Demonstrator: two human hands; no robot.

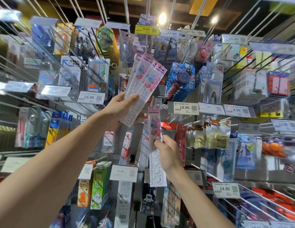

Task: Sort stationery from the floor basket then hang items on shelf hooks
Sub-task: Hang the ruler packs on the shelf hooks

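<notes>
In your right hand (169,153), one ruler pack (154,129) stands upright, pinched mid-length, hang-hole above the fingers (158,144); left hand (121,106) grips spare packs (143,79).

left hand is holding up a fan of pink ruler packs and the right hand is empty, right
Not quite. The right hand is not empty: it pinches a single ruler pack held upright below the others. The left hand does hold up the fan of pink ruler packs. The head view shows both.
</notes>
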